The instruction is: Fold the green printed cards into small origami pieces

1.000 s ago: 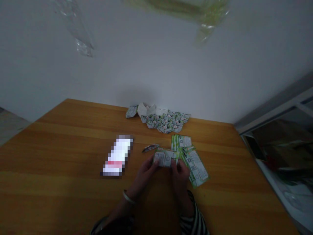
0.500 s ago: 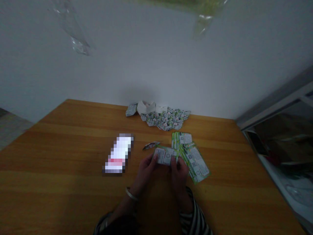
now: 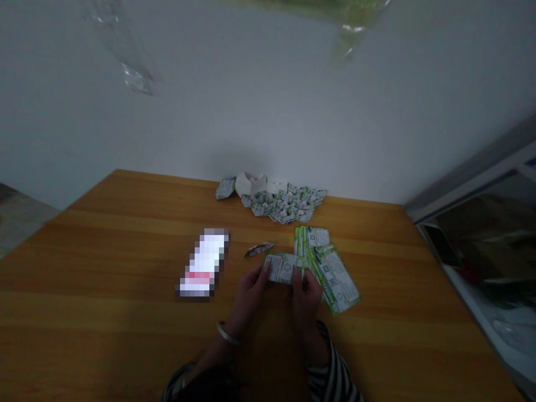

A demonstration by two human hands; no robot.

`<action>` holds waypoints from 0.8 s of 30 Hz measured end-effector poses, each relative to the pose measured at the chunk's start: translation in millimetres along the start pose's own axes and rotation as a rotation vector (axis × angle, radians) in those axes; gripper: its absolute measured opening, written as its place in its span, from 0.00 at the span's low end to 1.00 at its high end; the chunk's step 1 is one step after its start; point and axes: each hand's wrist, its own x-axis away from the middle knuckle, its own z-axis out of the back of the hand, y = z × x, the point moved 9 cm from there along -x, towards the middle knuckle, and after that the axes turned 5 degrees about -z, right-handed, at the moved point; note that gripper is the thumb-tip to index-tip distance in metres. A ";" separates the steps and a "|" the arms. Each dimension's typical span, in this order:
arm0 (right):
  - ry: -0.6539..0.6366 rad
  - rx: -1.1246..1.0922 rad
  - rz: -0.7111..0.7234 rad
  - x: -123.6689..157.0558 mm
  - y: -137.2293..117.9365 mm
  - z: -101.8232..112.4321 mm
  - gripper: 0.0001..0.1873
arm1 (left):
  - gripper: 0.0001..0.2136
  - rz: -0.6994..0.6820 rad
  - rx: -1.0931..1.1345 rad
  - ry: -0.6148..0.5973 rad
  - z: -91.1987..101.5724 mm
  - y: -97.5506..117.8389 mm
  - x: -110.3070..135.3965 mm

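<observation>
A printed green and white paper card point(image 3: 282, 267) is held between my two hands above the table. My left hand point(image 3: 251, 283) pinches its left end, thumb on top. At its right end, my right hand point(image 3: 307, 287) grips with the thumb on the printed face. The fingers beneath the card are mostly hidden. Just beyond the card lies a small folded piece of printed paper point(image 3: 259, 249). To the right of my right hand, several similar flat cards point(image 3: 335, 276) lie fanned in an overlapping pile.
Against the wall sits a cluster of small folded paper pieces point(image 3: 288, 202), with a white paper piece point(image 3: 250, 183) beside it. A phone with a lit, blurred screen point(image 3: 204, 262) lies left on the wooden table point(image 3: 104, 251). A metal-framed shelf point(image 3: 473, 184) stands at the right.
The card and both hands stay in nearly the same place, with only a very slight shift of the card. Everything else lies as before.
</observation>
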 end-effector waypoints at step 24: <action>-0.548 0.035 -0.084 -7.8 -1.5 -12.9 0.19 | 0.17 0.094 -0.149 -0.154 3.8 0.4 0.0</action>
